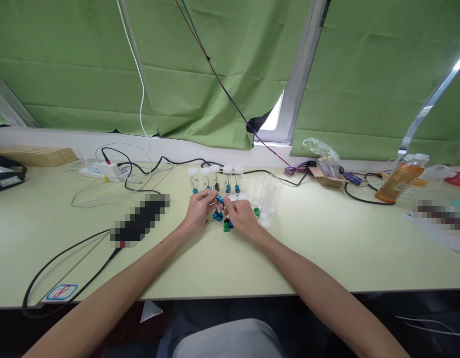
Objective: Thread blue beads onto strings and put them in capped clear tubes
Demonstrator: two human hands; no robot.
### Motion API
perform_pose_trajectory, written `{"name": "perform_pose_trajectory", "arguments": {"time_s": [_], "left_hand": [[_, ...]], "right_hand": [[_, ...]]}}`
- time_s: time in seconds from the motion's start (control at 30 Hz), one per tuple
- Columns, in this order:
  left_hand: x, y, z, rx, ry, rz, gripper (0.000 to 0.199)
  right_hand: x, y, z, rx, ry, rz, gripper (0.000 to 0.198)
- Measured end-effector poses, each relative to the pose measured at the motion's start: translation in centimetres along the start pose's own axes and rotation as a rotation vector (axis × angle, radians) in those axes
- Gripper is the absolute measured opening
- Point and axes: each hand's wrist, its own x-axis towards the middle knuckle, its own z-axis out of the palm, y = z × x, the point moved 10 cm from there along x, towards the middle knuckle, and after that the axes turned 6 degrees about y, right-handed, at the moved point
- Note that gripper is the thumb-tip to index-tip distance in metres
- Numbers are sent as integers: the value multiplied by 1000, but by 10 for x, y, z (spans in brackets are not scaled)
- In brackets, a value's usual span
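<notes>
Over the middle of the table, my left hand (198,211) pinches a small shiny blue part (219,199) with a thin metal rod. My right hand (241,214) is closed on the same part from the other side; its fingertips partly hide it. Just below the hands lie another blue part (218,216) and a green piece (227,227). Behind them stands a row of several clear tubes with white caps (227,170), blue or dark pieces inside. Right of my right hand are clear tubes (267,198), loose white caps (265,221) and a second green piece (256,212).
A blurred-out dark object (140,221) with a black cable lies on the left. A power strip (110,171) and tangled cords run along the wall. At the right are a small cardboard box (328,179) and an orange drink bottle (401,179). The table's front edge is near me.
</notes>
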Motion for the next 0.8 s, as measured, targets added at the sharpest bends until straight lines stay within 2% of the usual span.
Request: {"name": "perform_pose_trajectory", "arguments": {"time_s": [0.17, 0.5, 0.8], "left_hand": [[1, 1, -2, -4, 34, 21, 24], [0, 3, -1, 4, 37, 26, 24], [0, 1, 1, 9, 2, -7, 22]], "right_hand": [[-1, -4, 1, -41, -25, -29, 59], [-1, -2, -2, -130, -8, 0, 56], [-1, -3, 2, -54, -30, -17, 68]]}}
